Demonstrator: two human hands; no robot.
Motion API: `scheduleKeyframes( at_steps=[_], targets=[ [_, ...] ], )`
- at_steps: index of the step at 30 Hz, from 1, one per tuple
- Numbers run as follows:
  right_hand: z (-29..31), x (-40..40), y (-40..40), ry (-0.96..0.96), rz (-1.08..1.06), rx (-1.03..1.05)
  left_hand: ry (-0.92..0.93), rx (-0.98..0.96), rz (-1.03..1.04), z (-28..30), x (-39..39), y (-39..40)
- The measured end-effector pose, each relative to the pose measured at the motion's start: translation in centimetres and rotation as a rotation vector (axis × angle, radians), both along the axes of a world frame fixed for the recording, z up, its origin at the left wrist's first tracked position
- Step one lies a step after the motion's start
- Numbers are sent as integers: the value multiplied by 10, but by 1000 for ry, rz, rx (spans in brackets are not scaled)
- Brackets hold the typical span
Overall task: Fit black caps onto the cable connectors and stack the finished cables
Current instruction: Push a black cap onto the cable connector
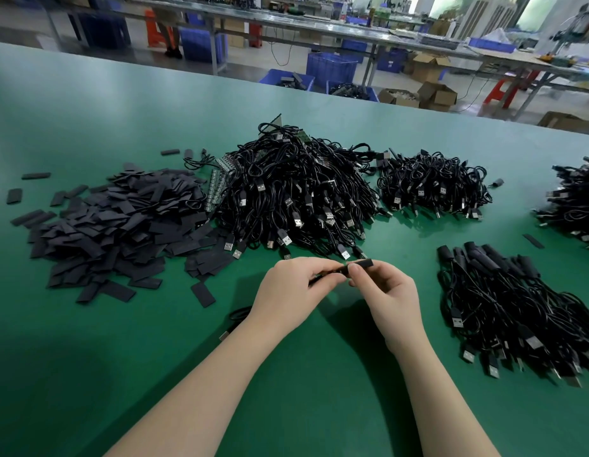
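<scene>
Two bare forearms reach in over the green worktop (88, 103). Left hand (288, 291) and right hand (390, 298) meet at the middle, fingertips almost touching. Left grip: fingers curled round a thin black cable (322, 278), whose loose end trails back under the wrist and lies on the worktop. Right grip: thumb and fingers pinching a black cap (361, 263), which sticks out past the fingertips, tilted up to the right. Whether the cap is fully seated on the connector, cannot tell.

Left of the hands: sprawling heap of flat black caps (115, 222), some strays scattered round it. Straight ahead: big mound of cables (293, 192) with bare metal plugs showing. Behind it to the right, a smaller cable pile (435, 186). Near the right hand, a neat stack of capped cables (504, 291), caps at the far end.
</scene>
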State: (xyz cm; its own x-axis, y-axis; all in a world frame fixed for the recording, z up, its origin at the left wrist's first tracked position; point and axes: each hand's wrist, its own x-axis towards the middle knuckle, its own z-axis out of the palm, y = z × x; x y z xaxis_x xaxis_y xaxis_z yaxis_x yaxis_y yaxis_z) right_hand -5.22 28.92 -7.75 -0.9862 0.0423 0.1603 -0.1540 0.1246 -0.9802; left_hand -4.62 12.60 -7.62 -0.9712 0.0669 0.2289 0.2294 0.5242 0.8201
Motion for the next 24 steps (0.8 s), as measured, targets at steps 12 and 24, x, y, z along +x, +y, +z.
scheduleKeyframes(
  at_steps=[12,24],
  targets=[
    [1,1,1,14,-25,-40,-4,52,34,-1,1,0],
    [-2,2,-3,21,15,-64,-2,49,33,-2,-1,-1]
  ],
)
